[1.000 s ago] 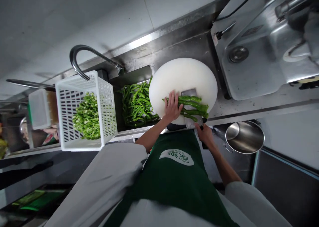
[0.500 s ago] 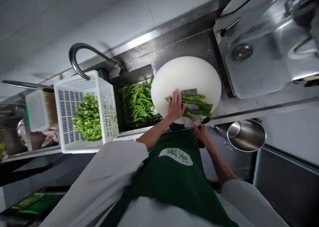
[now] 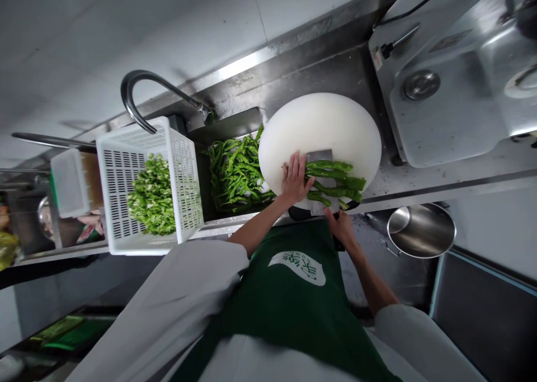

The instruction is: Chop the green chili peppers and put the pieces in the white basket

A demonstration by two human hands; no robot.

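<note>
Several long green peppers [image 3: 342,182] lie side by side near the front edge of a round white cutting board [image 3: 319,122]. My left hand [image 3: 296,180] rests flat at their left ends, its fingers stretched out and pointing away from me. Beside it, my right hand [image 3: 342,225] is closed round the handle of a cleaver [image 3: 321,157]. The broad grey blade reaches across the front of the board, and the peppers appear to lie over it. The handle is mostly hidden by my fingers.
Left of the board, a sink basin [image 3: 205,175] holds many whole green peppers [image 3: 241,172]. A white plastic basket [image 3: 121,186] with chopped green pieces [image 3: 153,197] stands further left, under a curved faucet [image 3: 142,74]. At right are a metal pot [image 3: 422,231] and a clear-walled basin [image 3: 444,119].
The view has shifted slightly, so the basket, basin and board appear a little further right. Both hands, the cleaver and the peppers keep nearly the same places on the board.
</note>
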